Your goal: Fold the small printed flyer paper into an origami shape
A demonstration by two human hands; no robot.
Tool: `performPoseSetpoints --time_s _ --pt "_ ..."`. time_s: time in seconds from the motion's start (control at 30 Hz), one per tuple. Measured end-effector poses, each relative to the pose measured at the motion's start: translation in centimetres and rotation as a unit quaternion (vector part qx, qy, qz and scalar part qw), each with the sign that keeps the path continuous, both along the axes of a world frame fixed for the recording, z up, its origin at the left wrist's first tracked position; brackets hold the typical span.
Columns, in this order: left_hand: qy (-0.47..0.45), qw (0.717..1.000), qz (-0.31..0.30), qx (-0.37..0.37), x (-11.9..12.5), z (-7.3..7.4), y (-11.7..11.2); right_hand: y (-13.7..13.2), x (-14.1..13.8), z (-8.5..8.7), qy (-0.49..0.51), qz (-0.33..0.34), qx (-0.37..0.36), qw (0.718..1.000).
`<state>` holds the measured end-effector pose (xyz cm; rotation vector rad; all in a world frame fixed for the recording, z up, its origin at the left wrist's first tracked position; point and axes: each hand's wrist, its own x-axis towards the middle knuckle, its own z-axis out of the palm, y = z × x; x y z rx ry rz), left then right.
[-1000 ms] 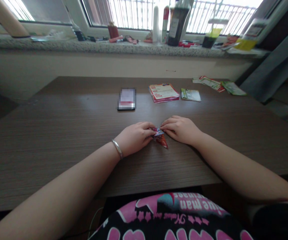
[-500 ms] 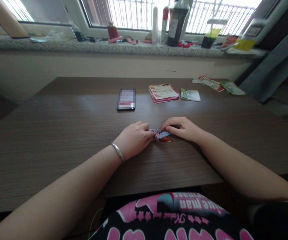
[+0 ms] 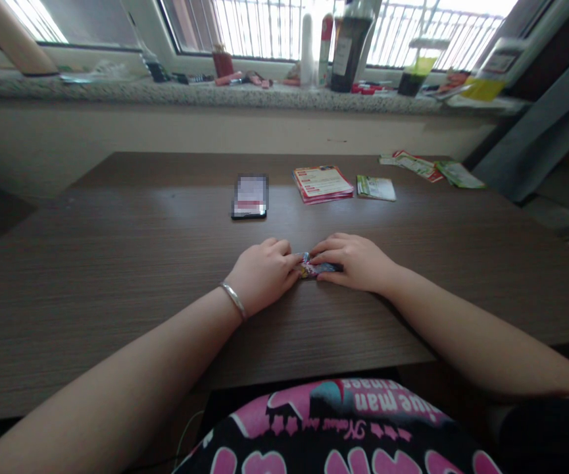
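On the near side of the black smartphone (image 3: 250, 196), the small folded red-and-blue paper (image 3: 320, 268) lies crosswise, with the left hand (image 3: 263, 275) and right hand (image 3: 358, 262) equally close, fingertips pinched on its opposite ends.

Open tabletop (image 3: 116, 263) flanks the left hand (image 3: 264, 273) and right hand (image 3: 356, 262). Beyond them a phone (image 3: 250, 196), leaflet stack (image 3: 322, 183) and green card (image 3: 375, 188) sit in the path.

Matt wood-grain table (image 3: 116, 263); seemingly glossy folded paper (image 3: 316, 268).
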<state>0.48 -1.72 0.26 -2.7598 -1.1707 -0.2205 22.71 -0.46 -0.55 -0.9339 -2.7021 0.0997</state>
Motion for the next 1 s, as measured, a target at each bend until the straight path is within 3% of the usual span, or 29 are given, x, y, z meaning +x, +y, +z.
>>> performPoseSetpoints --time_s 0.13,0.33,0.53,0.83,1.0 --pt "0.002 1.0 -0.005 0.005 -0.1 -0.2 0.2 0.1 0.0 -0.4 0.002 0.003 0.066 0.998" --pt "0.001 1.0 -0.015 0.015 -0.2 -0.4 0.6 0.0 -0.2 -0.7 0.007 0.001 0.11 0.994" --pt "-0.025 0.999 -0.032 0.001 -0.2 -0.7 1.2 -0.2 -0.6 -0.5 -0.016 0.047 0.102 0.993" --pt "-0.018 0.997 -0.059 -0.035 -0.5 -0.2 1.3 -0.5 -1.2 -0.4 -0.044 0.012 0.099 0.994" --pt "-0.005 0.998 -0.039 -0.048 -0.6 0.2 1.3 -0.3 -1.0 -0.6 -0.032 -0.021 0.061 0.997"
